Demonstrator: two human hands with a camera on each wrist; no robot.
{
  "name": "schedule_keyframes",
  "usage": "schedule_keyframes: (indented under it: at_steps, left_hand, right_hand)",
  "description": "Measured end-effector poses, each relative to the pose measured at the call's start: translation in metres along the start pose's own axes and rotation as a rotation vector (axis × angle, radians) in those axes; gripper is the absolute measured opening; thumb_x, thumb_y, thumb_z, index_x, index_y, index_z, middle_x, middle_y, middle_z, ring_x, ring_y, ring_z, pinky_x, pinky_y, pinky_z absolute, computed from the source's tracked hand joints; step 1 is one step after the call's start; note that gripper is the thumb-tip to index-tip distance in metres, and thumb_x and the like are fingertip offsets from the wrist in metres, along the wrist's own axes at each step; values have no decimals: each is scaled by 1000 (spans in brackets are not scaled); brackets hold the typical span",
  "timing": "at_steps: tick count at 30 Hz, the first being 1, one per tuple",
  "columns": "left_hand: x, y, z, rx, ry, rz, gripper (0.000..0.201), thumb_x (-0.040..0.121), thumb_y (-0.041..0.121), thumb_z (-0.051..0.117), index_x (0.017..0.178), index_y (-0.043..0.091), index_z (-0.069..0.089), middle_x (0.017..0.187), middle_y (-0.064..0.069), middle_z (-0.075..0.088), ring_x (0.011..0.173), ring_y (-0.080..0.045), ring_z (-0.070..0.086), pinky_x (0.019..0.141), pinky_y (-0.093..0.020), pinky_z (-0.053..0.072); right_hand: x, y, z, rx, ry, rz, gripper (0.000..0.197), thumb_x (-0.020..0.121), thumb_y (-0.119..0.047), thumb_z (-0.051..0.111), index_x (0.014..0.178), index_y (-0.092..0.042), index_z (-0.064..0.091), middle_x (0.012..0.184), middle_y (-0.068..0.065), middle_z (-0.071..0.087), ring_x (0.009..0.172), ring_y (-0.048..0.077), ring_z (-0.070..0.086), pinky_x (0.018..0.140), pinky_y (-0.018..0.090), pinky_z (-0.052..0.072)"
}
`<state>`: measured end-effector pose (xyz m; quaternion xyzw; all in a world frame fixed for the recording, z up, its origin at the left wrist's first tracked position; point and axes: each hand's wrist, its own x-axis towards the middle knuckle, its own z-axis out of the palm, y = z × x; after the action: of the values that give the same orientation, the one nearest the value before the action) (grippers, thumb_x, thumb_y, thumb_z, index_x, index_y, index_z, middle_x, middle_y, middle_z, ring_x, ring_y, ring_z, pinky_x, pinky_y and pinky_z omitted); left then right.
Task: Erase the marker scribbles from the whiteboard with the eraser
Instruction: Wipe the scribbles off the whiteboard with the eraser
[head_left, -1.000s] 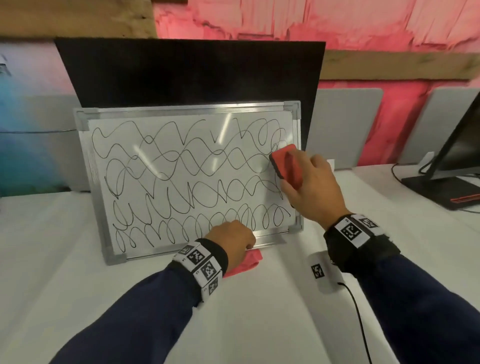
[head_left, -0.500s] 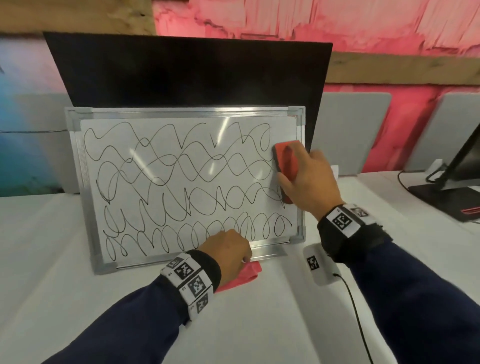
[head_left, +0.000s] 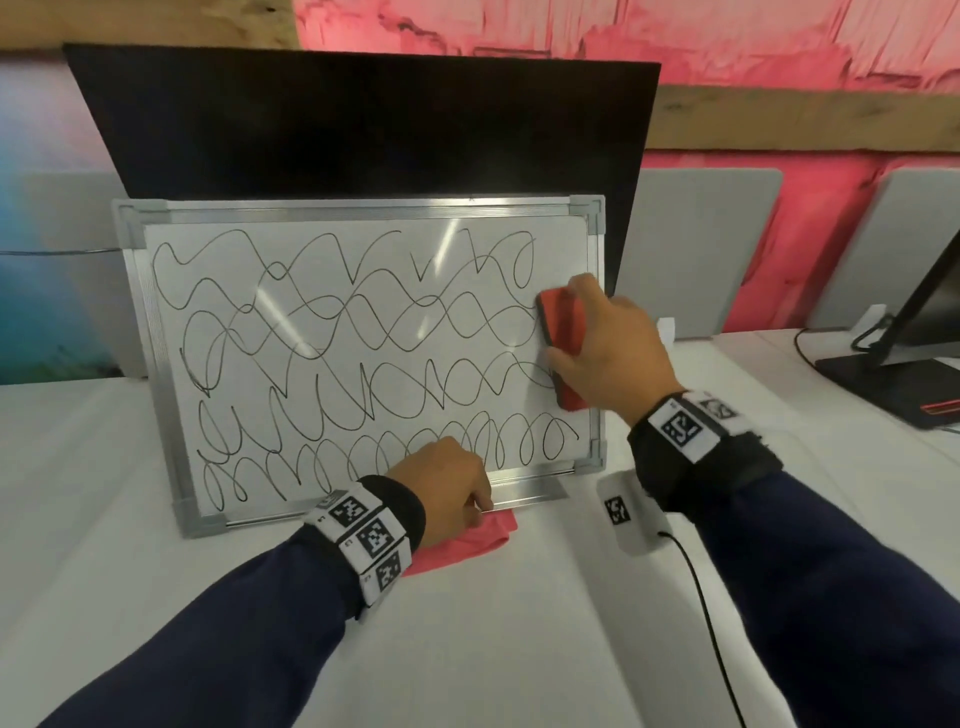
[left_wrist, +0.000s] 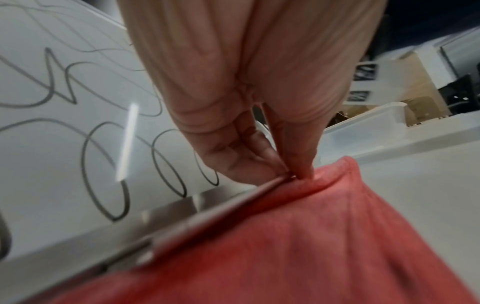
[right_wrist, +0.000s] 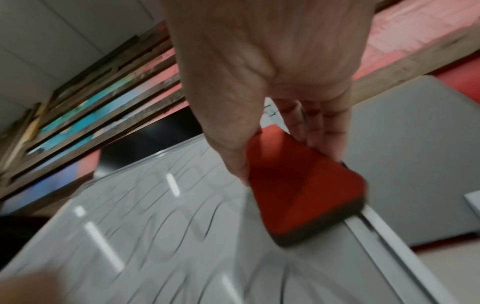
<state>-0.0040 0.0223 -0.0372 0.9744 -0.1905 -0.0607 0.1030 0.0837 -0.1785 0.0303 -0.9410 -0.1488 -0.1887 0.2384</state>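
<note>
A metal-framed whiteboard (head_left: 563, 244) leans upright on the white table, covered in black marker scribbles (head_left: 363, 374). My right hand (head_left: 571, 325) grips a red eraser (head_left: 563, 332) with a dark felt side. The eraser lies upright against the board's right edge, at mid height. In the right wrist view the thumb and fingers of my right hand (right_wrist: 283, 162) clamp the eraser (right_wrist: 303, 185) flat on the board (right_wrist: 155, 236). My left hand (head_left: 480, 501) pinches the board's bottom metal ledge (left_wrist: 207, 207), over a red cloth (head_left: 483, 540). Its fingertips (left_wrist: 302, 164) meet at that ledge.
A black monitor (head_left: 363, 119) stands right behind the board. A small white tagged device (head_left: 621, 512) with a black cable lies on the table (head_left: 493, 623) under my right wrist. Another monitor's base (head_left: 893, 374) sits far right. Grey dividers (head_left: 696, 249) line the back.
The eraser has turned from tilted to upright and reaches lower along the right edge. Scribble ends near the upper right are wiped away. My left hand stays on the ledge.
</note>
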Motion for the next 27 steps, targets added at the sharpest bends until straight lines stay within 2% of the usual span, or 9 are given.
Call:
schedule_keyframes:
  at_steps: [4, 7, 9, 11, 14, 20, 22, 25, 27]
  left_hand:
    - [0, -1, 2, -24, 26, 11, 17, 87, 22, 68, 101, 23, 77, 100, 7, 72, 86, -10, 64, 87, -26, 53]
    - [0, 0, 0, -30, 30, 11, 17, 87, 20, 68, 100, 22, 78, 97, 6, 73, 83, -9, 64, 82, -21, 50]
    - [0, 1, -1, -33, 32, 10, 17, 87, 21, 68, 101, 22, 77, 99, 7, 73, 86, -9, 65, 83, -21, 51]
    - [-1, 2, -1, -34, 31, 13, 18, 88, 21, 67, 103, 23, 77, 102, 7, 72, 89, -9, 65, 87, -24, 52]
    - [-3, 1, 0, -24, 31, 23, 19, 89, 21, 66, 104, 23, 77, 104, 8, 72, 91, -9, 65, 89, -25, 51]
    - [-2, -1, 2, -22, 40, 36, 20, 89, 21, 65, 106, 22, 76, 104, 7, 72, 92, -9, 64, 89, -24, 51]
    - [-1, -1, 4, -12, 37, 29, 19, 89, 22, 66, 104, 22, 76, 100, 6, 73, 87, -10, 65, 88, -27, 53]
    - [-1, 1, 5, 8, 28, 24, 18, 89, 24, 66, 103, 22, 76, 95, 4, 73, 84, -12, 65, 86, -32, 55]
    - [-2, 2, 5, 11, 17, 26, 18, 89, 22, 64, 103, 20, 76, 95, 3, 73, 85, -13, 66, 87, -32, 55]
  right_hand:
    - [-57, 14, 30, -143, -216, 101, 57, 82, -44, 67, 126, -34, 31, 99, 9, 57, 85, 36, 60, 69, 42, 53]
    - [-64, 20, 26, -199, -320, 141, 60, 80, -46, 71, 124, -33, 33, 99, 8, 55, 84, 32, 59, 72, 43, 56]
    - [-54, 18, 16, -180, -297, 131, 58, 79, -45, 72, 122, -32, 36, 99, 7, 55, 83, 31, 59, 71, 41, 55]
    - [-40, 16, 9, -139, -180, 102, 57, 80, -44, 72, 122, -31, 37, 100, 7, 57, 82, 32, 59, 69, 40, 53]
    - [-28, 10, 7, -85, -99, 84, 56, 79, -44, 73, 118, -31, 36, 98, 7, 60, 81, 34, 61, 70, 44, 57]
    - [-55, 20, 22, -103, -405, 174, 54, 74, -46, 77, 108, -30, 37, 102, 8, 55, 83, 29, 60, 75, 44, 58]
    - [-57, 21, 21, -74, -386, 183, 54, 76, -46, 77, 110, -30, 39, 102, 6, 54, 83, 28, 60, 74, 42, 56]
    - [-45, 16, 14, -15, -225, 150, 51, 80, -43, 76, 114, -30, 40, 100, 6, 56, 80, 29, 59, 69, 37, 51]
    - [-31, 9, 8, 7, -116, 105, 54, 81, -41, 75, 120, -29, 40, 101, 6, 56, 83, 32, 60, 72, 41, 55]
